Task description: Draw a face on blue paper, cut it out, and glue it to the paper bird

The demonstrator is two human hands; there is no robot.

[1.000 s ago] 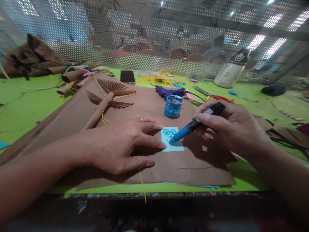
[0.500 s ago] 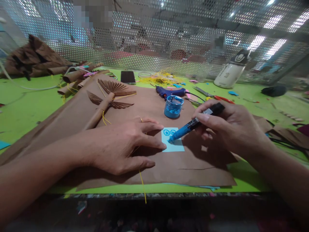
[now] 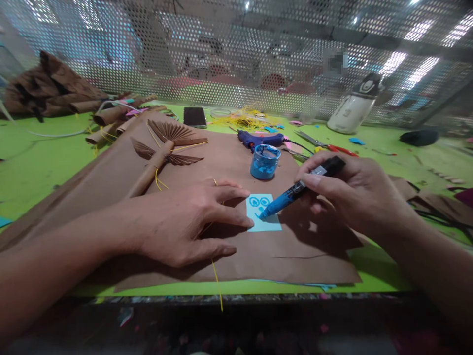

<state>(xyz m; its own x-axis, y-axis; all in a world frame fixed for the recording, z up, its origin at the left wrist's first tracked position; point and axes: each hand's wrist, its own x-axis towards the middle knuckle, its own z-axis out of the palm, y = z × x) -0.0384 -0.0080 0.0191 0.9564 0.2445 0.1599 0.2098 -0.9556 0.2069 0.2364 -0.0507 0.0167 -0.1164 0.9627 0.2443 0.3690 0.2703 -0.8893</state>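
Observation:
A small light-blue paper square lies on a large sheet of brown paper. Drawn on it in blue are two round eyes, a small mark below them and the start of a curved line. My right hand grips a marker with a blue-stained barrel, its tip resting on the square at the curved line. Spread out flat, my left hand presses the square's left edge with its fingertips. Just behind the square stands a small jar of blue paint.
Beyond the jar lie a blue glue gun and red-handled scissors. A brown paper figure with pleated fans rests at left. Farther back are a phone, yellow strands and a white bottle, before a perforated metal screen.
The marker tip has shifted slightly right and down, and more of the curved blue line shows beneath the eyes. My left hand keeps its place on the square.

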